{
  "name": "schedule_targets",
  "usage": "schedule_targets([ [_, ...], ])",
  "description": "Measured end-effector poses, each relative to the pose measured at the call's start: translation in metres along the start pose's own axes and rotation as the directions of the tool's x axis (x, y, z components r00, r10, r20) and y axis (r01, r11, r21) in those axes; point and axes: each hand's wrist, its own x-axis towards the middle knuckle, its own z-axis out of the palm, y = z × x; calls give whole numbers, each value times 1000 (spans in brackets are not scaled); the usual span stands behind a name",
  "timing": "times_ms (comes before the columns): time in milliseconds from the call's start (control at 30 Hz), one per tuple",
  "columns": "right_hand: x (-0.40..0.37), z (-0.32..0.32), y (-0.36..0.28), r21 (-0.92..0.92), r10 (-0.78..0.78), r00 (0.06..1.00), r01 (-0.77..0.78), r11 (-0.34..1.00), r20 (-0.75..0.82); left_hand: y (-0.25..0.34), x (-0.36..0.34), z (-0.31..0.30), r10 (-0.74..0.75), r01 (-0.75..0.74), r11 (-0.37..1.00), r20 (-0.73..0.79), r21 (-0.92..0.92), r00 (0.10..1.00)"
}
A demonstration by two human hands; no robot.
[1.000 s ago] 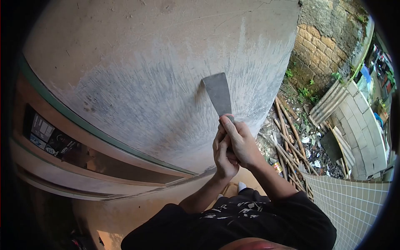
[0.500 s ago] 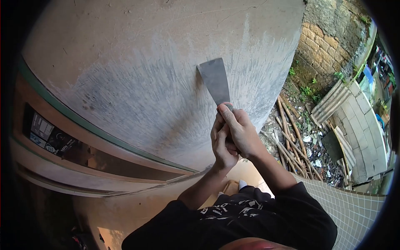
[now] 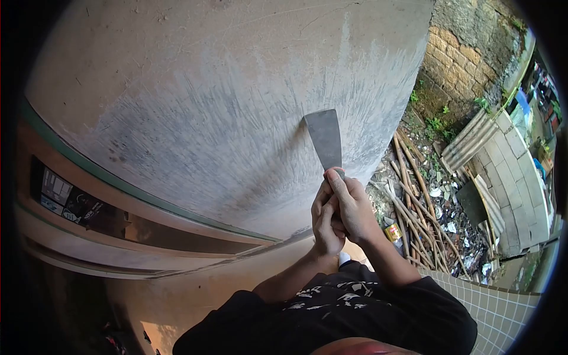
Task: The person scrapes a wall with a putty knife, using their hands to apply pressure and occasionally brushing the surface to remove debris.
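Wide-edged scraper [image 3: 325, 139] at scratched wall [image 3: 201, 130], open surface ahead

Flared grey scraper [image 3: 325, 139], blade pointing up, edge at streaked pale wall [image 3: 225, 136]

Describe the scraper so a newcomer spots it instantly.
Find the big streaked wall filling the upper middle. Before it, the left hand and right hand together hold the scraper. Unlike the wall, its blade is smooth, evenly grey, widening upward.

black shirt [image 3: 236, 325] | short sleeves [image 3: 435, 302] | white print [image 3: 349, 297] | bare hands [image 3: 357, 216]
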Motion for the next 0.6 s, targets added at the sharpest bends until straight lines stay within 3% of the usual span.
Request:
schedule_targets([
  [100, 1, -7, -21, -1, 63, 998, -63, 998, 2, 6, 14, 0, 116, -113, 993, 149, -30, 982],
  [133, 1, -12, -29, 3, 120, 991, -120, 993, 52, -2, 13, 4, 369, -393, 914, 197, 102, 908],
  [167, -4, -15, -30, 9, 181, 979, -182, 983, 98, -8, 8, 13, 328, -330, 903, 54, 275, 943],
  [267, 1, -18, -4, -29, 75, 996, -74, 997, 46, -12, 3, 14, -48, 41, 989, -44, -139, 998],
  [367, 4, -14, 2, -51, 58, 998, -57, 997, 22, -9, 13, 10, 1, -1, 1000, 3, -27, 1000],
  [433, 8, -14, 9, 107, 55, 994, -66, 992, 97, -13, 17, 5, -1, 1, 999, 3, -32, 1000],
  [500, 15, -18, 5, 23, 70, 994, -72, 997, 81, -18, 21, 2, -5, 5, 999, 0, -34, 1000],
  [567, 16, -20, -12, 28, -22, 990, 18, 999, 141, -23, 27, 6, 98, -100, 991, 29, 87, 995],
  [600, 17, -21, -3, -50, -37, 996, 42, 998, 84, -19, 22, 11, -54, 53, 993, -12, -104, 998],
])
